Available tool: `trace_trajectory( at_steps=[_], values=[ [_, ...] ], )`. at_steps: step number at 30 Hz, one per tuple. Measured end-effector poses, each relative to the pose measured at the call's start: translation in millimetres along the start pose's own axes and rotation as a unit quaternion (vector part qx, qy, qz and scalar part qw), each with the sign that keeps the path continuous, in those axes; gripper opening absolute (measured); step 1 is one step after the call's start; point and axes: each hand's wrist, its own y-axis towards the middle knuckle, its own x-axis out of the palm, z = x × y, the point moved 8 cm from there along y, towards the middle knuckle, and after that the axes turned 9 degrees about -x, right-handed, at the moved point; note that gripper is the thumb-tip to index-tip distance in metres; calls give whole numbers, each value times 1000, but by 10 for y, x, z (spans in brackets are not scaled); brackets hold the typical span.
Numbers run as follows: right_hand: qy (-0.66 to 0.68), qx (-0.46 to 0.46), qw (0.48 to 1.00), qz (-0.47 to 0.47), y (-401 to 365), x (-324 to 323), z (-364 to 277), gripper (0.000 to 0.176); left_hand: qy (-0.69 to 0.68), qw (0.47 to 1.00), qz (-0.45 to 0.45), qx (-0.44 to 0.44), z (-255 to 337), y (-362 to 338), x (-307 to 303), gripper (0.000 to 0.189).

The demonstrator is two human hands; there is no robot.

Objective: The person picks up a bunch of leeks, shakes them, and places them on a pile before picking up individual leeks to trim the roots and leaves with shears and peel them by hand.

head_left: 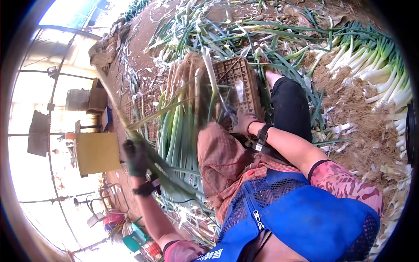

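Observation:
A dark glove covers my left hand (136,159), which is closed round a long leek (111,96); its pale stem points up and its green leaves trail down past my wrist. My right hand (245,122), also gloved, is closed beside my knee, near the front of a brown plastic crate (235,76). A small thin item just ahead of its fingers is blurred, and I cannot make out what it is. Between my hands lies a pile of leeks (176,126) with brown roots and green leaves. One white-stemmed leek (209,70) leans against the crate.
Trimmed leeks (371,65) are heaped at the far right, beside loose roots (358,131). Cut leaves (187,32) litter the ground ahead. At the left are a yellow board (97,153), boxes (97,99) and a green plastic item (134,239).

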Motion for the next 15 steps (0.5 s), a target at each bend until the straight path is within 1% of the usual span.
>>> trace_trajectory(
  at_steps=[1, 2, 3, 4, 5, 6, 7, 9, 10, 11, 12, 13, 14, 15],
  values=[
    [40, 3, 999, -3, 7, -10, 26, 70, -45, 998, 28, -24, 313, -144, -168, 23],
    [63, -23, 998, 14, -17, -87, 4, 57, 14, 998, 25, -46, 734, -287, -223, 23],
    [93, -44, 994, 19, 11, -101, 17, 57, -8, 996, -20, -85, 1042, -415, -177, 22],
    [122, -65, 990, 24, 66, -86, 52, 56, -27, 995, -37, -84, 1441, -553, 24, 25],
    [151, -85, 985, 26, 81, -67, 74, 56, -47, 994, -53, -85, 1686, -643, 292, 27],
    [187, -97, 978, 1, 12, -81, 63, 58, -48, 990, -82, -103, 1626, -628, 480, 31],
    [189, -105, 976, 21, -57, -109, 60, 57, -50, 985, -111, -120, 1483, -566, 674, 35],
    [189, -117, 973, 65, -209, -168, 96, 54, -81, 949, -236, -191, 776, -377, 1313, 40],
    [136, -99, 985, 23, -251, -136, 154, 52, -80, 942, -255, -201, 663, -375, 1740, 43],
    [169, -92, 981, 17, -301, -119, 235, 48, -103, 928, -274, -229, 252, -294, 2074, 31],
    [203, -83, 976, 9, -385, -57, 337, 44, -51, 930, -278, -237, 48, -256, 2357, 31],
    [237, -73, 969, 2, -474, 13, 421, 41, -37, 917, -276, -284, -373, -229, 2602, 34],
    [198, -69, 978, 14, -595, -5, 469, 44, 35, 921, -286, -263, -998, -75, 2815, 37],
    [157, -64, 985, 25, -771, -93, 478, 48, 108, 918, -298, -240, -1056, -121, 2880, 51]
  ],
)
